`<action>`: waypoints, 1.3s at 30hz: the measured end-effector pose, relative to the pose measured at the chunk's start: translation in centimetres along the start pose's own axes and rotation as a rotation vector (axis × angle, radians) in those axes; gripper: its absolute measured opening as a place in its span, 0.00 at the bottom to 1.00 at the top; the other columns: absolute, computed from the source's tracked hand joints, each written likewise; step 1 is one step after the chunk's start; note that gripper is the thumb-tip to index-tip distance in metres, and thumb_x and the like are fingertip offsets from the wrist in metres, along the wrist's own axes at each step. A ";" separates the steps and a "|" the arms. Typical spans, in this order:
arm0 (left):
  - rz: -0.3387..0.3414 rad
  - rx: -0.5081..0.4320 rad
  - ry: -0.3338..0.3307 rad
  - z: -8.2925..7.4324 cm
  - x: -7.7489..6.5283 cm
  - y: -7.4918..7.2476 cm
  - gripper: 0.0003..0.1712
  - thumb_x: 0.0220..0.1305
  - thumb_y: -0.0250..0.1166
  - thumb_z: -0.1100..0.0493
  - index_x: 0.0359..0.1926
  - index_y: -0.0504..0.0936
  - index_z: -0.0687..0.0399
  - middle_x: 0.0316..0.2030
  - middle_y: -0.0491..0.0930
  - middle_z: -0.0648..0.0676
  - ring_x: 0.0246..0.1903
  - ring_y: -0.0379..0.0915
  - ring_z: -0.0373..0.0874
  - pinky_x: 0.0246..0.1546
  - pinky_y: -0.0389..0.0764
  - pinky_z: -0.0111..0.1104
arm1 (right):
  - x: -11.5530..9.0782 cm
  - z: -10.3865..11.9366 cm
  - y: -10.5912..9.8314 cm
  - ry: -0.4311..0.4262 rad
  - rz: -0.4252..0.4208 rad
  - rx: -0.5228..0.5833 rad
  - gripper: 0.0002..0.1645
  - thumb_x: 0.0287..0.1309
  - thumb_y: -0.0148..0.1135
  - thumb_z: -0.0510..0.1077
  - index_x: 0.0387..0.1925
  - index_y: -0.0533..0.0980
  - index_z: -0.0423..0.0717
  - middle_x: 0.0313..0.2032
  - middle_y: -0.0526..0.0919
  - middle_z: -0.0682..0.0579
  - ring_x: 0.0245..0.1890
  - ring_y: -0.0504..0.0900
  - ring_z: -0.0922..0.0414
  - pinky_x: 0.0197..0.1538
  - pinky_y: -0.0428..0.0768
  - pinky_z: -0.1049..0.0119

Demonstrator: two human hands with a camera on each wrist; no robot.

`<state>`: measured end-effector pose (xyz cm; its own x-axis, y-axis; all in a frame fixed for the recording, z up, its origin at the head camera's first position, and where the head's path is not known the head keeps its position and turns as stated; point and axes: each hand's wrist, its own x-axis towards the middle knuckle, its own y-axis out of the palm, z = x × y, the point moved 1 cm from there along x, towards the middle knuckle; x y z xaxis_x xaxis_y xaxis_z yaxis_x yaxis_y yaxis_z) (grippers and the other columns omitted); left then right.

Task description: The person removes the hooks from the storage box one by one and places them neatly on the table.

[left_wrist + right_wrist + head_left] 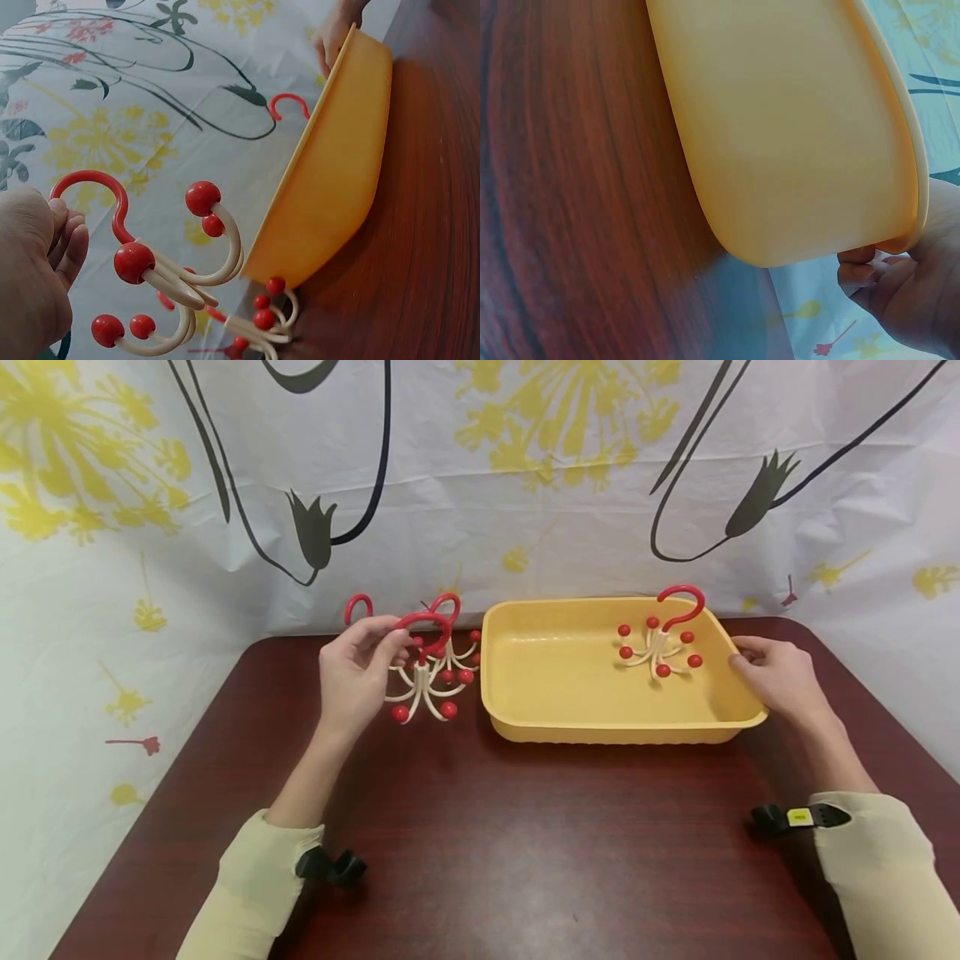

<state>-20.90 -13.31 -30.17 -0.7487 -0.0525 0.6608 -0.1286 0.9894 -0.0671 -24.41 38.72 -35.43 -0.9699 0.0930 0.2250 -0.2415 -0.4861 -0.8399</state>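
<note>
My left hand (360, 668) pinches the red hook of a multi-armed hook hanger (422, 681), whose cream arms end in red balls. In the left wrist view, the held hanger's hook (97, 180) is between thumb and fingers, its arms spread below. Behind it, left of the yellow plastic tray (570, 725), more hangers show, with one hook (359, 599) and another hook (447, 599) partly hidden. Inside the tray's right part stands a similar hanger (657, 647), hook up. My right hand (783, 677) grips the tray's right rim, its fingers (857, 274) curled under the lip.
The dark reddish wooden table (525, 852) lies under everything. A white cloth (420, 518) with yellow and dark plant prints hangs at the table's back edge. Black straps (330, 866) are around both wrists.
</note>
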 end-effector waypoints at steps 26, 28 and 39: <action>-0.136 0.017 -0.166 3.1 -0.7 -6.9 0.11 0.64 0.67 0.71 0.43 0.81 0.79 0.27 0.85 0.50 0.24 0.82 0.40 0.29 0.84 0.27 | -0.3 0.4 -0.1 -0.002 -0.002 0.009 0.26 0.70 0.53 0.45 0.58 0.74 0.27 0.36 0.81 0.34 0.22 0.73 0.55 0.22 0.71 0.69; -0.136 0.024 -0.182 3.4 -0.8 -7.4 0.11 0.65 0.67 0.71 0.43 0.81 0.79 0.28 0.86 0.50 0.24 0.83 0.41 0.30 0.84 0.26 | -0.3 0.4 -0.1 -0.003 -0.003 0.010 0.26 0.70 0.53 0.45 0.58 0.74 0.27 0.36 0.81 0.34 0.23 0.73 0.55 0.22 0.71 0.69; -0.174 0.060 -0.262 4.4 -1.4 -8.9 0.10 0.64 0.67 0.71 0.44 0.82 0.77 0.28 0.85 0.48 0.27 0.83 0.38 0.31 0.84 0.25 | -0.3 0.3 0.0 -0.014 -0.015 0.005 0.25 0.70 0.53 0.44 0.58 0.75 0.28 0.35 0.81 0.35 0.23 0.73 0.54 0.22 0.71 0.69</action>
<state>-21.59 -22.65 -33.75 -0.8529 -0.2609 0.4522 -0.3019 0.9531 -0.0194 -24.13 38.40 -35.31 -0.9657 0.0879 0.2445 -0.2556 -0.4895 -0.8337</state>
